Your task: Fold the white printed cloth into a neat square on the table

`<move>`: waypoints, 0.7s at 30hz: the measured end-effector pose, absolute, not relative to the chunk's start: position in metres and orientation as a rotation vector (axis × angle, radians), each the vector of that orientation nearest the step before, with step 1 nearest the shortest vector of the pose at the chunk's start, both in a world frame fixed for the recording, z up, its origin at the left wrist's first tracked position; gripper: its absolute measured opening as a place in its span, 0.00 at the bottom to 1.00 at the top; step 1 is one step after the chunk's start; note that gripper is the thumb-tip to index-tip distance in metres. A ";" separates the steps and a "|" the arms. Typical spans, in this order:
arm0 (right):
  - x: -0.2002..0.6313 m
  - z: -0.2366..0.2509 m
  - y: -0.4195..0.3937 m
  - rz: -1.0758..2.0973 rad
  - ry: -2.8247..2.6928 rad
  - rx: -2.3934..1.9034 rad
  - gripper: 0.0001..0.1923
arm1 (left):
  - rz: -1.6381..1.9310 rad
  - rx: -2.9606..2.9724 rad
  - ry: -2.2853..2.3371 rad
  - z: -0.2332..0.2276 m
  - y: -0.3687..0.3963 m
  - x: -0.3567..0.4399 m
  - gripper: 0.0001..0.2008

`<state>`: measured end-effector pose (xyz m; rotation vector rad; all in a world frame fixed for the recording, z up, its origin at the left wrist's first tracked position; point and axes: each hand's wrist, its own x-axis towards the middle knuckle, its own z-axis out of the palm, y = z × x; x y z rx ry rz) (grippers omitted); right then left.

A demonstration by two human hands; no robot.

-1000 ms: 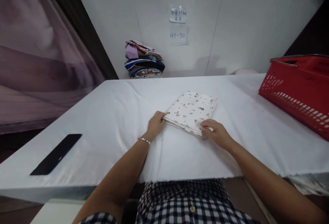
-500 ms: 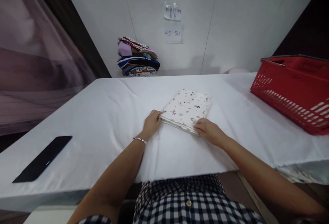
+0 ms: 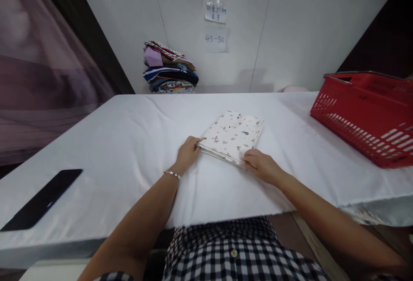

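Observation:
A folded white cloth [image 3: 230, 134] with small leaf and plant prints lies on the white-covered table [image 3: 129, 143] in front of me. My left hand [image 3: 188, 154] pinches its near left corner, the fingertips partly hidden under the layers. At the near right corner, my right hand [image 3: 260, 165] grips the folded edge between thumb and fingers. Several stacked layers show along the near edge, which looks slightly raised between the hands. The far part of the cloth rests flat.
A red plastic basket [image 3: 361, 121] stands at the table's right side. Against the wall at the back left is a stack of folded fabrics [image 3: 171, 70]. A flat black object [image 3: 41, 201] lies at the left. Two handwritten paper signs [image 3: 216, 40] hang on the wall.
The view has shifted slightly, so everything sits a little further left. Both hands keep hold of the same cloth corners; the cloth itself looks unchanged.

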<state>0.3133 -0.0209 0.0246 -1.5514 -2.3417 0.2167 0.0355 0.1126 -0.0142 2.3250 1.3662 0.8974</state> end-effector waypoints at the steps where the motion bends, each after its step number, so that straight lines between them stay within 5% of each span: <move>1: 0.313 0.025 -0.021 0.222 -2.339 -1.551 0.10 | 0.900 2.324 1.366 -0.014 0.113 0.036 0.14; 9: 0.308 0.033 -0.014 0.392 -2.259 -1.652 0.11 | 0.902 2.328 1.372 -0.014 0.112 0.036 0.13; 16: 0.309 0.036 -0.015 -0.052 -2.275 -1.659 0.13 | 0.893 2.331 1.370 -0.015 0.113 0.035 0.13; 21: 0.312 0.025 -0.024 0.133 -2.432 -1.564 0.12 | 0.884 2.312 1.385 -0.014 0.113 0.036 0.14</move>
